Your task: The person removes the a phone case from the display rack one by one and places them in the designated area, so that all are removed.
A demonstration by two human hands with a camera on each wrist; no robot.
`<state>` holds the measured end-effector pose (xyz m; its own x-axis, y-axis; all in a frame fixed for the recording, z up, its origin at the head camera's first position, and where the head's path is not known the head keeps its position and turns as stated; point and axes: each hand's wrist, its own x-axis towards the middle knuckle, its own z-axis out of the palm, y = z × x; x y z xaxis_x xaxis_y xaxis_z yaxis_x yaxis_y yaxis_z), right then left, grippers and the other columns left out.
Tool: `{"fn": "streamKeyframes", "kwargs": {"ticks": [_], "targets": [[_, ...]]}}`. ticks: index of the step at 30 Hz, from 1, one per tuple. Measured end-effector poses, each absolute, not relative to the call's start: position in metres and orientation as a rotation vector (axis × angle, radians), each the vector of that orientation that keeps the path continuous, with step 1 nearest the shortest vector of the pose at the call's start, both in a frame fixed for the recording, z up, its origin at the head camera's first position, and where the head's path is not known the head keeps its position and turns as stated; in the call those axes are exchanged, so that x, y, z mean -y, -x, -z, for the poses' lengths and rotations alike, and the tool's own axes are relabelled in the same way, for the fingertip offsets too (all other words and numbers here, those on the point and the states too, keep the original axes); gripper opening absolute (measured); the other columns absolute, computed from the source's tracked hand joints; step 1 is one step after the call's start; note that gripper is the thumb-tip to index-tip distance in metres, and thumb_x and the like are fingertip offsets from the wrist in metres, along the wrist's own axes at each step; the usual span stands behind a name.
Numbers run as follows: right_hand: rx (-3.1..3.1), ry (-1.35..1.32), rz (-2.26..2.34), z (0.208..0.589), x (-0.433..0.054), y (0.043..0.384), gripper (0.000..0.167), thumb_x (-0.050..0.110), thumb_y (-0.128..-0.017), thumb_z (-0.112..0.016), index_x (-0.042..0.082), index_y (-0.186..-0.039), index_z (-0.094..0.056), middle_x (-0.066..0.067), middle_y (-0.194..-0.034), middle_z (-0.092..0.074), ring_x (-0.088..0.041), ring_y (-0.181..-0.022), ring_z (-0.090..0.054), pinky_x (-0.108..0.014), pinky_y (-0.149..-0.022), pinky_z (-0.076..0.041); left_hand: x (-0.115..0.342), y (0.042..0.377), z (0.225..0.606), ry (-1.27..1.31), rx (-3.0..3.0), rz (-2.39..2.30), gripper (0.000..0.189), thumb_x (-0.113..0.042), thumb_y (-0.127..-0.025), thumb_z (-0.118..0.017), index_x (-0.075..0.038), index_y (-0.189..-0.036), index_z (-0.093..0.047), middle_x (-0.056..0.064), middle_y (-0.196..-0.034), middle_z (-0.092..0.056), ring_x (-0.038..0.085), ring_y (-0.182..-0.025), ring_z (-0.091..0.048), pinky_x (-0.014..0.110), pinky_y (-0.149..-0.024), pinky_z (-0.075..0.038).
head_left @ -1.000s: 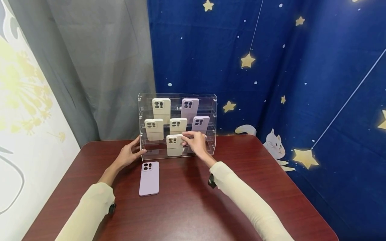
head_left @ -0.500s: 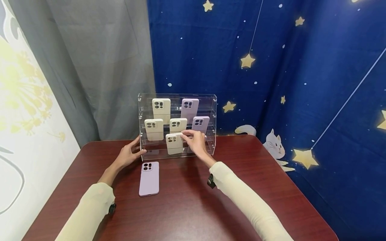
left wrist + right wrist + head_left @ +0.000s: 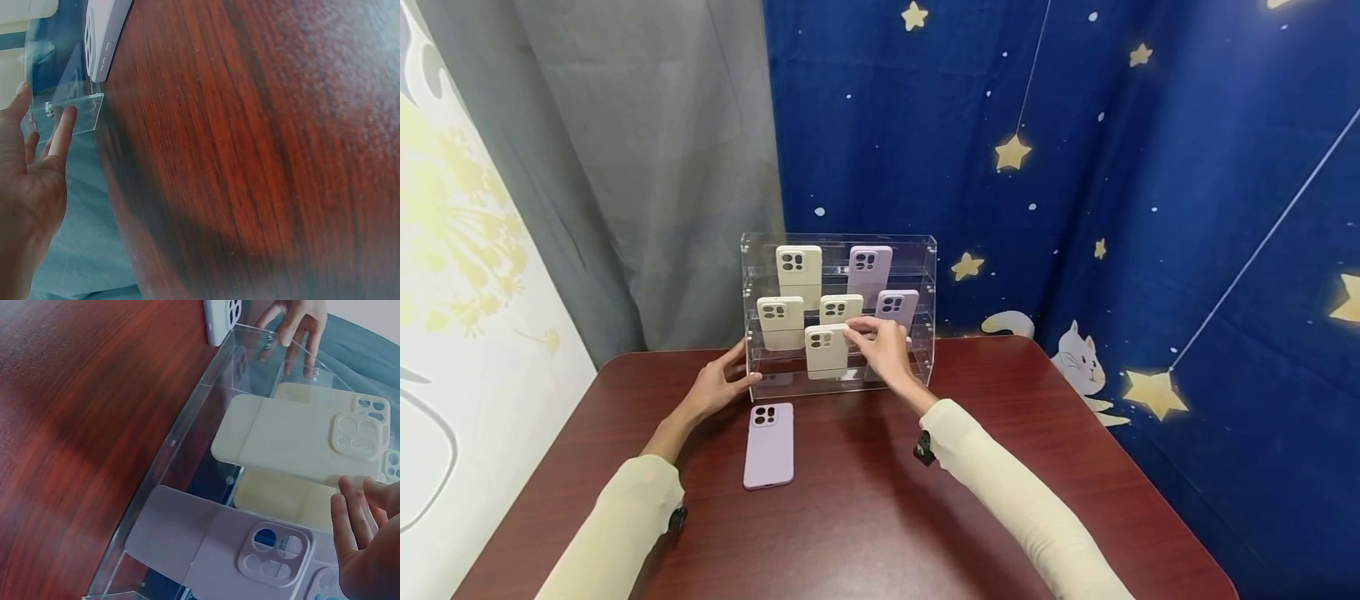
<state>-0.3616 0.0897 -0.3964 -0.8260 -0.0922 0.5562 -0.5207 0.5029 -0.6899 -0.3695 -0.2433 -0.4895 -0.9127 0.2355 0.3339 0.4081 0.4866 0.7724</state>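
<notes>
My right hand [image 3: 886, 354] pinches a cream phone case [image 3: 827, 353] by its upper right corner. The case stands upright, slightly tilted, at the lowest tier of a clear acrylic display rack [image 3: 790, 385]. In the right wrist view the same cream case [image 3: 294, 434] slants across the rack, near a lilac case [image 3: 215, 547] in that tier. My left hand [image 3: 715, 387] touches the rack's left side, fingers fairly straight and spread; in the left wrist view its fingers [image 3: 61, 134] lie along the clear side panel. A lilac phone case [image 3: 769, 446] lies flat on the table before the rack.
On the upper tiers stand more cream cases, such as one at top left [image 3: 799, 275], and lilac cases, such as one at top right [image 3: 869, 273]. The dark red wooden table [image 3: 850, 517] extends toward me. Grey and star-patterned blue curtains [image 3: 910, 125] hang behind.
The cream case in my right hand has risen a little and shifted left along the lowest tier. My left hand has stayed at the rack's side.
</notes>
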Motion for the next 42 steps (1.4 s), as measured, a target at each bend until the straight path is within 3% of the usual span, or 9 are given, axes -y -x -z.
{"fn": "streamKeyframes", "kwargs": {"ticks": [24, 29, 32, 38, 42], "targets": [[2.258, -0.577, -1.304, 0.368, -0.090, 0.347, 0.021, 0.018, -0.093, -0.081, 0.007, -0.111, -0.081, -0.008, -0.094, -0.080, -0.016, -0.083, -0.079, -0.012, -0.052, -0.046, 0.243, 0.367, 0.489, 0.541, 2.560, 1.389, 0.089, -0.018, -0.097, -0.076, -0.010, -0.167, -0.021, 0.027, -0.160, -0.039, 0.047, -0.132, -0.056, 0.055, -0.101, -0.050], [2.284, -0.590, -1.287, 0.366, -0.091, 0.344, 0.020, 0.017, -0.094, -0.081, 0.007, -0.111, -0.082, -0.006, -0.094, -0.080, -0.014, -0.080, -0.078, -0.017, -0.056, -0.053, 0.242, 0.366, 0.487, 0.546, 2.553, 1.398, 0.089, -0.017, -0.097, -0.077, -0.009, -0.166, -0.021, 0.027, -0.161, -0.038, 0.049, -0.132, -0.055, 0.056, -0.102, -0.050], [2.310, -0.585, -1.272, 0.367, -0.091, 0.342, 0.021, 0.018, -0.093, -0.081, 0.008, -0.111, -0.082, -0.005, -0.091, -0.080, -0.013, -0.078, -0.078, -0.018, -0.069, -0.055, 0.243, 0.366, 0.486, 0.558, 2.549, 1.412, 0.089, -0.017, -0.097, -0.076, -0.010, -0.166, -0.021, 0.027, -0.161, -0.037, 0.049, -0.133, -0.054, 0.058, -0.103, -0.049], [2.373, -0.559, -1.272, 0.371, -0.092, 0.338, 0.021, 0.022, -0.092, -0.082, 0.012, -0.110, -0.083, -0.002, -0.083, -0.079, -0.019, -0.077, -0.079, -0.024, -0.065, -0.055, 0.243, 0.364, 0.485, 0.554, 2.560, 1.415, 0.090, -0.017, -0.097, -0.077, -0.009, -0.166, -0.020, 0.027, -0.162, -0.036, 0.049, -0.133, -0.055, 0.057, -0.103, -0.049], [2.399, -0.566, -1.273, 0.377, -0.092, 0.336, 0.020, 0.023, -0.092, -0.082, 0.013, -0.109, -0.083, 0.000, -0.078, -0.079, -0.019, -0.076, -0.079, -0.025, -0.074, -0.055, 0.243, 0.362, 0.484, 0.549, 2.567, 1.413, 0.090, -0.017, -0.097, -0.077, -0.010, -0.167, -0.020, 0.026, -0.162, -0.036, 0.048, -0.133, -0.055, 0.057, -0.103, -0.049]]}}
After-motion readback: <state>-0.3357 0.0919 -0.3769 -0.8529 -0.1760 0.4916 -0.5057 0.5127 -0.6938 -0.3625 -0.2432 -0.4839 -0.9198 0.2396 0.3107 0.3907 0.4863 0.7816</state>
